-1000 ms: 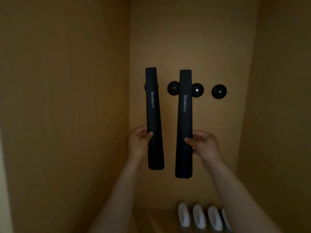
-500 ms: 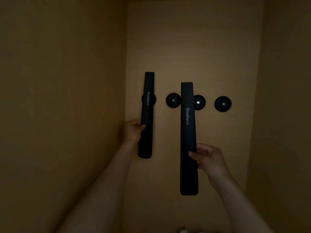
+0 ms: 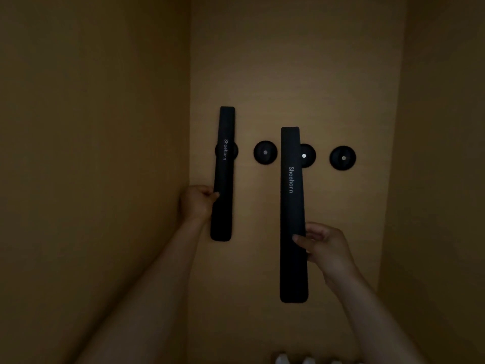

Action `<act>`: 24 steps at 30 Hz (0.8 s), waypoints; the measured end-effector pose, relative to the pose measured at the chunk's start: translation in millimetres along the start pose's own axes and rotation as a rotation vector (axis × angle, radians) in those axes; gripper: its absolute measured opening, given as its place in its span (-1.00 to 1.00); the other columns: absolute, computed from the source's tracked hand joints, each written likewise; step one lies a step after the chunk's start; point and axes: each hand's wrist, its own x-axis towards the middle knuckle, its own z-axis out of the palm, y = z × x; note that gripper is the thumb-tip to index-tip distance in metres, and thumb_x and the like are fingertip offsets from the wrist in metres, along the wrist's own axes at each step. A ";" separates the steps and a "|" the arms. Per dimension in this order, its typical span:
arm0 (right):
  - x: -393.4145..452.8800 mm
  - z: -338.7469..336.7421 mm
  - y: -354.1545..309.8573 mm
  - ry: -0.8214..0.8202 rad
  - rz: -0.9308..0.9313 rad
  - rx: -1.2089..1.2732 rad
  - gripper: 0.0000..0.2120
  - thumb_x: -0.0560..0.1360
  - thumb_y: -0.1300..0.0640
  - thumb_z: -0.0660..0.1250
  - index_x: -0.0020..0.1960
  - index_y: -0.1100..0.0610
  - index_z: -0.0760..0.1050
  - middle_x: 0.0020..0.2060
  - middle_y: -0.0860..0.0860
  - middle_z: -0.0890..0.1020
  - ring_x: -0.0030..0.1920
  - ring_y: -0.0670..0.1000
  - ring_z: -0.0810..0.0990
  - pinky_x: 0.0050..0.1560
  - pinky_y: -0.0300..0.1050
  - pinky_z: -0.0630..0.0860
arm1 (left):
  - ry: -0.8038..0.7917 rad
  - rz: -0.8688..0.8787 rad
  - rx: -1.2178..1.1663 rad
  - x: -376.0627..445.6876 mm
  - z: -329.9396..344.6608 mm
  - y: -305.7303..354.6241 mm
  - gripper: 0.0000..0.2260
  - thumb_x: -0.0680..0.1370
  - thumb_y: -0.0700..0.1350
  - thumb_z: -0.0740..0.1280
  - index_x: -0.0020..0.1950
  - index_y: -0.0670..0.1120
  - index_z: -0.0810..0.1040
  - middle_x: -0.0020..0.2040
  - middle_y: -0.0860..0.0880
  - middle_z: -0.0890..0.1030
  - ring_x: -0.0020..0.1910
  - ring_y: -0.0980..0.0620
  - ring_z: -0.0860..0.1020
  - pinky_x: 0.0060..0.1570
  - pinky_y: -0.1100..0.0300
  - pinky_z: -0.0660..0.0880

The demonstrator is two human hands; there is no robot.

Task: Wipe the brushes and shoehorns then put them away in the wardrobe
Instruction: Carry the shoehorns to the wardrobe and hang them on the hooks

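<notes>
Two black shoehorns are held upright inside the wardrobe, one in each hand. The left shoehorn (image 3: 223, 174) is gripped at its lower half by the left hand (image 3: 198, 203), thumb across the front edge; above the hand its upper part lies over the leftmost round mount (image 3: 235, 151) on the back wall (image 3: 288, 61), though contact with the mount cannot be told. The right shoehorn (image 3: 292, 214) is pinched below its middle by the right hand (image 3: 322, 245), fingers wrapped round the right-hand edge; it appears nearer the camera and apparently clear of the wall, its top partly hiding the third mount (image 3: 308, 155).

Both pieces are judged stiff, light and smooth, long and flat, so little force should be needed, but a smooth surface may slip in a loose pinch. A hold near the lower half, as now, leaves the printed upper part free to meet a mount.

Between the two shoehorns a bare second mount (image 3: 265, 152) is seen, and a fourth (image 3: 342, 158) to the right of the right hand. Pale rounded objects (image 3: 294, 359) are glimpsed below the hands; what they are cannot be told.
</notes>
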 end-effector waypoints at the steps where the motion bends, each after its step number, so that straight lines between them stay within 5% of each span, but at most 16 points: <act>1: -0.5 0.8 -0.5 0.002 0.001 0.005 -0.80 0.47 0.42 0.42 -0.11 0.14 0.66 -0.24 0.06 0.68 -0.18 0.09 0.64 -0.08 -0.04 0.54 | -0.005 -0.003 -0.006 0.1 -0.2 0.1 -0.90 0.50 -0.22 0.45 -0.03 -0.24 0.66 -0.04 -0.21 0.68 -0.04 -0.19 0.65 -0.01 -0.14 0.61; 10: -7.3 2.8 -2.2 0.000 0.002 -0.010 -0.76 0.48 0.43 0.41 -0.15 0.10 0.66 -0.26 0.03 0.68 -0.20 0.06 0.64 -0.09 -0.02 0.55 | -0.059 -0.024 -0.019 -2.5 0.9 1.6 -0.90 0.51 -0.30 0.42 -0.18 -0.18 0.56 -0.19 -0.15 0.58 -0.22 -0.08 0.55 -0.10 -0.22 0.61; 14: -7.7 0.5 -2.2 -0.001 0.001 -0.019 -0.76 0.47 0.42 0.41 -0.17 0.09 0.67 -0.28 0.02 0.68 -0.24 0.03 0.64 -0.12 -0.05 0.54 | -0.064 -0.002 0.084 -6.3 -1.5 1.3 -0.85 0.46 -0.25 0.48 -0.26 -0.15 0.55 -0.21 -0.14 0.60 -0.22 -0.06 0.55 -0.10 -0.09 0.58; 19: -3.8 2.2 -1.2 0.012 0.010 -0.045 -0.72 0.45 0.41 0.43 -0.24 0.05 0.67 -0.35 -0.08 0.69 -0.29 -0.06 0.64 -0.16 -0.11 0.55 | 0.088 0.192 0.254 -34.3 -11.3 11.1 -0.89 0.44 -0.17 0.49 -0.13 -0.12 0.59 -0.22 -0.01 0.61 -0.24 0.00 0.56 -0.33 0.22 0.39; 24: 4.1 17.1 -7.5 0.019 0.019 -0.054 -0.75 0.45 0.39 0.45 -0.21 0.04 0.64 -0.29 -0.02 0.69 -0.23 0.02 0.65 -0.14 -0.02 0.60 | -0.202 0.309 0.088 -81.0 -5.8 30.3 -0.93 0.49 -0.15 0.47 -0.07 -0.12 0.68 -0.16 -0.01 0.66 -0.20 0.15 0.59 -0.15 0.28 0.52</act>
